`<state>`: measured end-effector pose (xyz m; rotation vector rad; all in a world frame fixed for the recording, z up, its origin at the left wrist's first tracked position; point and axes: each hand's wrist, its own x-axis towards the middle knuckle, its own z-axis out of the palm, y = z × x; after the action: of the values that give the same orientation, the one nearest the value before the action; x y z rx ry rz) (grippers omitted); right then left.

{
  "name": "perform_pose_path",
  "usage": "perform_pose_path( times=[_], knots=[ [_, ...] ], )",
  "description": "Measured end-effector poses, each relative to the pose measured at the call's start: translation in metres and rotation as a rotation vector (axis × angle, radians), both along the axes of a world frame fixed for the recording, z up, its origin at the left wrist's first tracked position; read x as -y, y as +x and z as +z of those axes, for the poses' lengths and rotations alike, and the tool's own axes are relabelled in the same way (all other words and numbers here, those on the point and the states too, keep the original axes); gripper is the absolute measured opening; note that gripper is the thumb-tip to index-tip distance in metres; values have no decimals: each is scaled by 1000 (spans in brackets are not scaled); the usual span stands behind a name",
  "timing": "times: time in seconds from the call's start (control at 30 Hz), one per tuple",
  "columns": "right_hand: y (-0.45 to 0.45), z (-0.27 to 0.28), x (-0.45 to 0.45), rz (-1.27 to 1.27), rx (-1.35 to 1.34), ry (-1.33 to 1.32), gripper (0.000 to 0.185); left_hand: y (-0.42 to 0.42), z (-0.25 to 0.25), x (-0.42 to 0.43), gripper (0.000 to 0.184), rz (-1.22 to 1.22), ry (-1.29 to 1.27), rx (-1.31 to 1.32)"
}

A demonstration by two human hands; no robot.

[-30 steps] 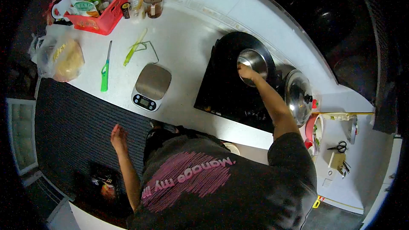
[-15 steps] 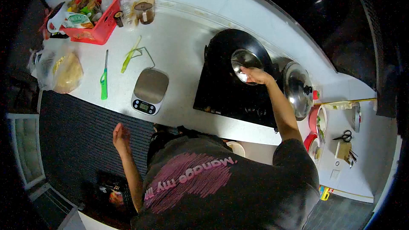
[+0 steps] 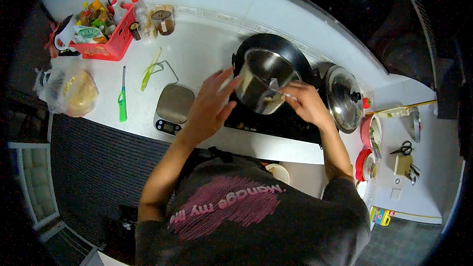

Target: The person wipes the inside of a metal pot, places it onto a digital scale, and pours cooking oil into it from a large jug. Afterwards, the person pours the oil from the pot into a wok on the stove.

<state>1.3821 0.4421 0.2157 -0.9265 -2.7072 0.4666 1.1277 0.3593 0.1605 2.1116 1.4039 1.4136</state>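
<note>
A steel pot is tilted above the black wok, with its opening toward the camera. My right hand is closed on the pot at its near right rim. Beside the pot's left wall, my left hand is open with its fingers spread; whether the fingertips touch it is unclear. Something pale and shiny shows inside the pot near my right fingers, too small to name. Left of the pot, a kitchen scale is partly covered by my left hand and forearm.
Left on the counter lie a green lighter, a green stalk, a bagged pale item and a red basket. A glass lid stands right of the wok. Scissors are farther right.
The pot has come up and toward me out of the wok, held by my right hand. My left hand has moved up and right from beside my body to the pot's left side.
</note>
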Motion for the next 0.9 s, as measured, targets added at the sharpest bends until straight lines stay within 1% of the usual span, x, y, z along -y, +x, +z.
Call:
perform_pose_path(
  times=[0.07,0.1,0.13,0.2,0.23,0.27,0.33,0.4,0.43,0.47,0.53,0.6,0.63,0.67,0.7,0.73,0.8,0.83,0.87,0.9],
  knots=[
    [-13,29,26,110,-87,50,14,1,37,6,38,24,74,-220],
    [-19,36,34,161,-95,61,14,-2,44,11,37,10,72,-301],
    [-24,37,39,209,-104,69,14,-4,51,15,36,-5,72,-380],
    [-36,24,40,319,-212,79,15,-32,49,32,34,-81,-8,-478],
    [-42,14,39,306,-293,20,14,-40,46,42,31,-87,-62,-435],
    [-39,4,30,254,-399,-8,13,-49,43,53,28,-91,-116,-393],
    [-33,-13,1,153,-605,-65,12,-64,38,82,25,12,-209,-346],
    [-21,-20,-35,-427,-408,-159,18,-81,29,112,24,152,-310,-327],
    [-6,-48,-71,-536,-373,-111,23,-86,26,127,23,252,-320,-376],
    [11,-92,-110,-642,-334,-63,28,-90,23,142,22,354,-331,-425],
    [42,-172,-170,-786,-185,-28,31,-100,13,169,22,509,-418,-443],
    [42,-217,-197,-871,-31,38,30,-102,4,192,23,684,-473,-438],
    [36,-229,-199,-827,18,111,29,-103,2,200,22,738,-472,-393],
    [33,-258,-213,-837,57,154,29,-105,-2,210,22,791,-473,-348],
    [25,-274,-213,-769,-29,151,28,-109,-14,224,22,847,-473,-189],
    [12,-284,-210,-700,-117,149,27,-109,-16,231,23,873,-466,-202],
    [-13,-296,-185,-546,-311,235,27,-107,-18,243,24,928,-452,-231],
    [-30,-280,-160,-563,-227,10,25,-106,-24,248,25,930,-434,-130],
    [-42,-249,-133,-574,-139,-212,25,-106,-30,254,26,931,-411,-30],
    [-38,-226,-113,-370,-183,-369,24,-104,-33,254,26,960,-420,-50]
  ],
)
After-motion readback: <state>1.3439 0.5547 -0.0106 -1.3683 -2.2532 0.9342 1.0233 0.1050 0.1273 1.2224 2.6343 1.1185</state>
